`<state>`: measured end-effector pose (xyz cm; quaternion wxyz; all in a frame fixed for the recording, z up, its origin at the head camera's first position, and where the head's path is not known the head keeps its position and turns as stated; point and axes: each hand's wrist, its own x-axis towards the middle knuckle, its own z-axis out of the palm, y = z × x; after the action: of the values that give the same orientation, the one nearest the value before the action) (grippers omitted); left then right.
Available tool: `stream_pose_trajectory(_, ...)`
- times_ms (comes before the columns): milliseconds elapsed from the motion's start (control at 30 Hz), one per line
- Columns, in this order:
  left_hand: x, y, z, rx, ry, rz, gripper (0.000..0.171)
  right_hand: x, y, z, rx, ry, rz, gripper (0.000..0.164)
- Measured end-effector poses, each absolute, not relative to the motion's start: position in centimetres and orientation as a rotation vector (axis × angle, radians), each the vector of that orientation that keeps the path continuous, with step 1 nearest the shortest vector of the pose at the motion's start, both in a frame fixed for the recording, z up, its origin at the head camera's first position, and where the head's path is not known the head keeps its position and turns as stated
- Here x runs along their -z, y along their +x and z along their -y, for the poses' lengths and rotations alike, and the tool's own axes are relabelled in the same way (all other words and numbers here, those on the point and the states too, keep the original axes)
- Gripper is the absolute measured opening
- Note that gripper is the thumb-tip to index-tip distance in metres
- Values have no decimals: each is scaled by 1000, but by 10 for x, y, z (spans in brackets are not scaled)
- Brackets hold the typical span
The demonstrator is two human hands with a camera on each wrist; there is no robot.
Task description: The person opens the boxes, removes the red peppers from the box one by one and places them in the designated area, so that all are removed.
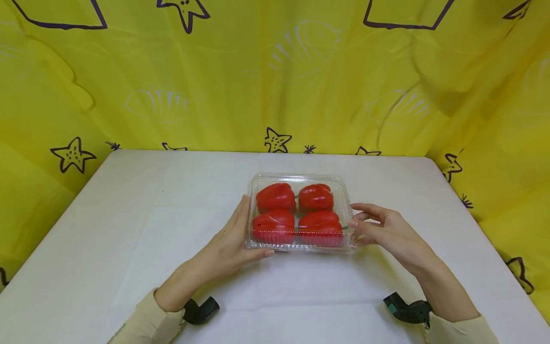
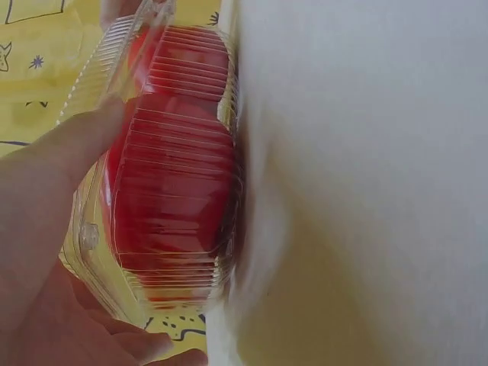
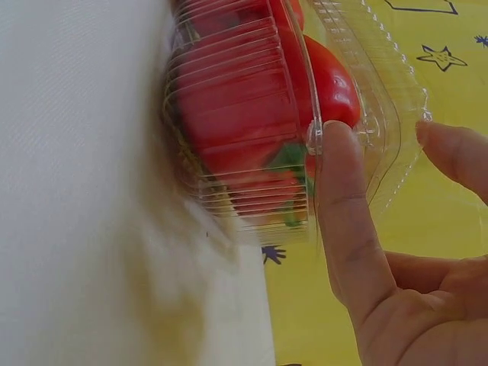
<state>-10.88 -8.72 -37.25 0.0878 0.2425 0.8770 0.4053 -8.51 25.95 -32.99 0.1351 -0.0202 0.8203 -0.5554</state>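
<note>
Already got four red peppers (image 1: 275, 196) in the clear container (image 1: 297, 177), middle of the table (image 1: 129, 215); gripping it with left hand (image 1: 229, 246), touching with loosely spread right hand (image 1: 391, 229). Can't tell if closed.

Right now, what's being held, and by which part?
A clear container of red peppers: left hand holds its left side, right hand its right edge.

Downward head view, close side-on wrist views, same container (image 1: 297, 237)
</note>
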Motion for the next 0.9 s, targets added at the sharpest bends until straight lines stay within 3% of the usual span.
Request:
stream_pose_trajectory(367,372,-105,87,-1187,693,-2566,117,329,-83,-259,1657,-103,-2351,63)
stream_pose_trajectory(900,370,-101,87,-1145,780,-2552,88,331,-85,-263,1647,-120,-2318,64)
